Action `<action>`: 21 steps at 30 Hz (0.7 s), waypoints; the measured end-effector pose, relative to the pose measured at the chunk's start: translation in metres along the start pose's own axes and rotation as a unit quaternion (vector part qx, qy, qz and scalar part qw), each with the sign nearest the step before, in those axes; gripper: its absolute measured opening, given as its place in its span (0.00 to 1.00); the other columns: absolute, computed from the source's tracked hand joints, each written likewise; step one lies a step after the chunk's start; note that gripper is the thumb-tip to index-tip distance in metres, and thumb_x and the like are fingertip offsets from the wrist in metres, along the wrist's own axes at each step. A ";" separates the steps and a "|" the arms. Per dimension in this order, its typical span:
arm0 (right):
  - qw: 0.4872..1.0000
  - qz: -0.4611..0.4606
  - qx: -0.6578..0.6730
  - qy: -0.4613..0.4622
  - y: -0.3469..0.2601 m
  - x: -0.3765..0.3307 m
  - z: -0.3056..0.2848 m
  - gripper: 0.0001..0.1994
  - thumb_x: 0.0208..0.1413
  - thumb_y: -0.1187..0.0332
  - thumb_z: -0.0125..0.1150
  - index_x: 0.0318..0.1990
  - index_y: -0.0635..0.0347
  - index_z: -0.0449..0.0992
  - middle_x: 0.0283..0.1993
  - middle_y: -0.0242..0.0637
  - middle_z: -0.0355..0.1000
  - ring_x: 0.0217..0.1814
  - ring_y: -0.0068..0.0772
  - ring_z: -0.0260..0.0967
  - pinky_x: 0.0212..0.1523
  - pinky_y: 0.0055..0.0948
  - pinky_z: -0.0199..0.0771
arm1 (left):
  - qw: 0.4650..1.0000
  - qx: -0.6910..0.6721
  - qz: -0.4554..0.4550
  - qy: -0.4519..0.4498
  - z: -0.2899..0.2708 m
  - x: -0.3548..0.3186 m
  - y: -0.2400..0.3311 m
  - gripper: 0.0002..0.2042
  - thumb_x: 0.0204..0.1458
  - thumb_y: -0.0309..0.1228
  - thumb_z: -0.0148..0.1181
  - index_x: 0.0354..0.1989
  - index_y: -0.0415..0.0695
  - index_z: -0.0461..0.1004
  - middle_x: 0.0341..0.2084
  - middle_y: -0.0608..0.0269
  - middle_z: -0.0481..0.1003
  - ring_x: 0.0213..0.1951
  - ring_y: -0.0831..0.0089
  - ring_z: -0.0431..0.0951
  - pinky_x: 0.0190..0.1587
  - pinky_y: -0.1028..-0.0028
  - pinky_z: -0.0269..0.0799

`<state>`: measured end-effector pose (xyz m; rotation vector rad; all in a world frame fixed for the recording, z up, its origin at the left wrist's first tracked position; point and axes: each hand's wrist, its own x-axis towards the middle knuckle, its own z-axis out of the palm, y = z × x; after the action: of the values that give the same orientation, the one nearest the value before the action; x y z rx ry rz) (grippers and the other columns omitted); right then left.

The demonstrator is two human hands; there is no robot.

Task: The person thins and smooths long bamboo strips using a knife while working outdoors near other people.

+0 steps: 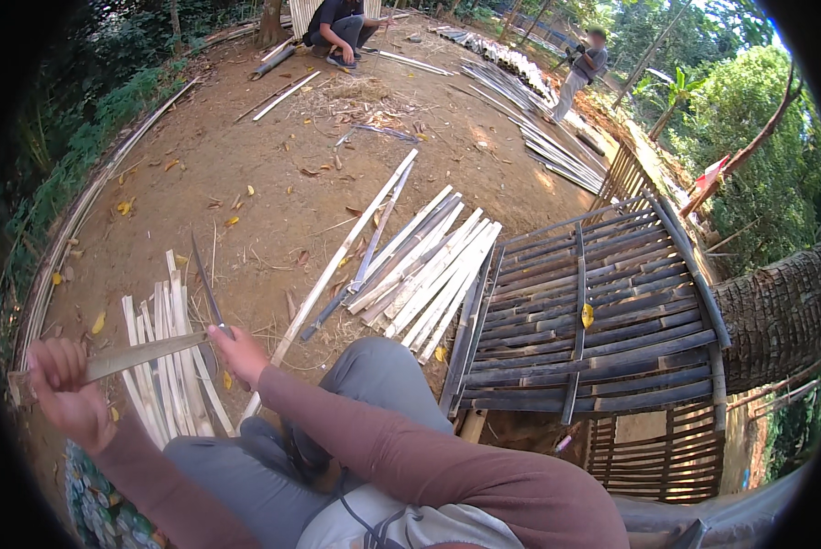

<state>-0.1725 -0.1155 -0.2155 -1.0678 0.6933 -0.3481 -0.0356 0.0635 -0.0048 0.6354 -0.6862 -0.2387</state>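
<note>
My left hand [70, 389] is closed around a flat split bamboo strip [145, 355] near its left end. The strip lies almost level and reaches over to my right hand [239, 357]. That hand is wrapped round the handle of a long, dark-bladed knife [207, 285], whose blade points up and away from me. The strip's right end meets the knife near the handle; whether the edge cuts into it cannot be made out. Below and behind the strip, a bundle of pale bamboo strips [174, 316] lies on the ground.
A larger pile of split bamboo [442, 265] lies ahead, beside one long strip [337, 265]. To my right stands a dark bamboo slat platform [602, 311] against a tree trunk [772, 316]. Further off, one person [342, 32] squats and another person [582, 73] stands near bamboo poles [566, 156].
</note>
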 end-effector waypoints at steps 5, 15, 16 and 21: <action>0.993 -0.069 -0.024 -0.089 -0.014 -0.015 0.016 0.22 0.71 0.44 0.51 0.38 0.56 0.69 0.22 0.25 0.60 0.17 0.18 0.54 0.20 0.23 0.56 | 1.000 0.005 -0.004 -0.012 0.013 -0.003 0.004 0.21 0.74 0.37 0.43 0.23 0.50 0.54 0.18 0.73 0.49 0.21 0.81 0.46 0.26 0.74 0.45; 0.954 0.006 -0.298 -0.016 0.092 0.025 -0.031 0.31 0.71 0.44 0.45 0.43 0.71 0.79 0.39 0.55 0.79 0.43 0.55 0.78 0.49 0.47 0.73 | 0.999 0.002 -0.002 -0.033 -0.010 -0.001 0.005 0.21 0.74 0.37 0.44 0.23 0.50 0.53 0.18 0.72 0.49 0.22 0.79 0.47 0.27 0.73 0.46; 0.942 -0.002 -0.334 0.032 0.116 0.031 -0.048 0.32 0.71 0.44 0.44 0.44 0.72 0.80 0.41 0.58 0.79 0.46 0.58 0.78 0.50 0.49 0.73 | 0.999 -0.007 -0.007 -0.036 -0.008 0.002 0.002 0.21 0.74 0.37 0.44 0.23 0.50 0.53 0.18 0.72 0.49 0.22 0.79 0.47 0.27 0.73 0.46; 0.947 -0.063 -0.314 0.021 0.111 0.023 -0.024 0.33 0.72 0.44 0.43 0.45 0.72 0.79 0.46 0.63 0.78 0.52 0.65 0.75 0.55 0.51 0.71 | 0.999 0.006 -0.009 -0.031 -0.009 0.005 0.001 0.21 0.74 0.36 0.44 0.23 0.50 0.52 0.18 0.72 0.48 0.22 0.79 0.46 0.27 0.72 0.45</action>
<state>-0.1785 -0.0943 -0.3296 -1.7212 0.7995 -0.2631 -0.0261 0.0663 -0.0070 0.6475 -0.7426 -0.2716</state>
